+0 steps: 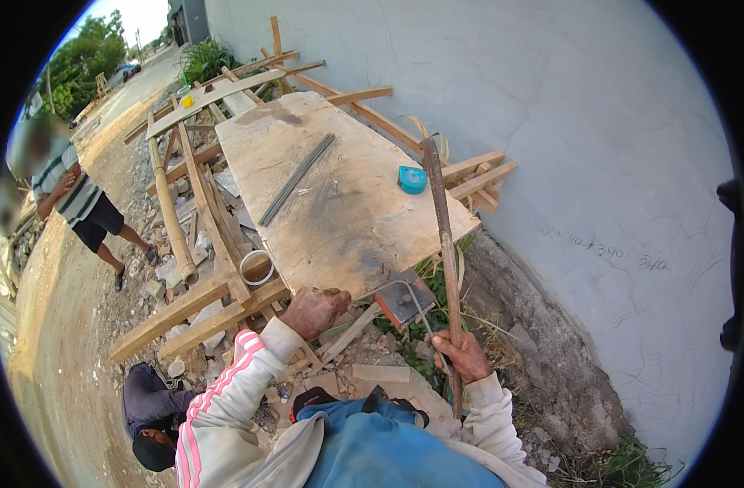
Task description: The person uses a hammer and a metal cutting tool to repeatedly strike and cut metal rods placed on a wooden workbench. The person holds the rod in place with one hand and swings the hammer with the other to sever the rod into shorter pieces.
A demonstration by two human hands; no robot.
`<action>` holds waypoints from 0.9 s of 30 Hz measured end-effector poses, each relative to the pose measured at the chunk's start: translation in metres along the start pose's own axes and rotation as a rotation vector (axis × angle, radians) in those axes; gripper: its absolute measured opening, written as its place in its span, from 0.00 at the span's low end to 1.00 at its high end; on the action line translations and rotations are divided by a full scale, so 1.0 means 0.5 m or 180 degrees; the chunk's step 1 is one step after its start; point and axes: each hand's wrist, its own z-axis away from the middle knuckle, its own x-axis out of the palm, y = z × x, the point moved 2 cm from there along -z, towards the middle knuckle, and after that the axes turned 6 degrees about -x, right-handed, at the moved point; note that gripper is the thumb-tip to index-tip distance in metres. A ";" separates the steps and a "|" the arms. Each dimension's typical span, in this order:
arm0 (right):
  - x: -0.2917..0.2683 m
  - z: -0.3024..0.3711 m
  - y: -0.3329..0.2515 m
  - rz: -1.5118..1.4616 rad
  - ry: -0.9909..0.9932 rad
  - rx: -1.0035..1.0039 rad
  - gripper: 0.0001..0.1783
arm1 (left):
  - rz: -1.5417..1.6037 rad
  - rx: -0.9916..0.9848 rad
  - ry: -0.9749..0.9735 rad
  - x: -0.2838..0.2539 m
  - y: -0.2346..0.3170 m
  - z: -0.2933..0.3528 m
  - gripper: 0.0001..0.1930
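Through the head camera I have the bent metal rod (403, 282) in front of me, at the near right corner of the wooden board (339, 220), its bend over a dark-topped block (406, 299) with an orange-red side. My first worry is the long rusty metal bar (446, 244): it leans up past the board's right edge, and if my hold on it slackened, its far end could swing into the teal tape measure (413, 180) just left of it. Pushing hard on the rod could also make it spring or roll on the block, and with the left knuckles so near the board's edge, I judge a scrape likely if it slipped. The board appears propped on loose timber beams (205, 319) over rubble, so a heavy shove might rock it and set the bundle of thin rods (297, 180) sliding.

As for the grip, my left hand (317, 313) is a closed fist at the near edge, and the rod's left end runs into it; I read that as a firm hold, though its finger pads are hidden. My right hand (465, 358) is curled round the lower part of the bar, with no gap that I can make out. The rod's other leg comes down beside those fingers; I cannot tell whether they pinch it too.
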 end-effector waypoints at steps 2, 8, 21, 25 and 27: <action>0.003 -0.015 0.004 -0.0017 0.0000 0.0021 0.19 | -0.0192 -0.0125 0.0115 -0.003 0.011 0.000 0.08; 0.001 -0.025 0.034 -0.0122 -0.0037 0.0171 0.17 | -0.0633 -0.0287 0.0285 0.001 0.036 0.013 0.09; 0.019 -0.017 0.037 0.0030 0.0192 0.0099 0.20 | -0.0914 0.0271 0.0191 0.024 -0.024 -0.031 0.15; 0.024 -0.017 0.053 0.0009 0.0343 0.0052 0.20 | -0.0938 0.0456 0.0134 0.022 -0.037 -0.040 0.15; 0.024 -0.015 0.064 -0.0077 0.0413 0.0028 0.19 | -0.0914 0.0536 0.0073 0.025 -0.045 -0.044 0.14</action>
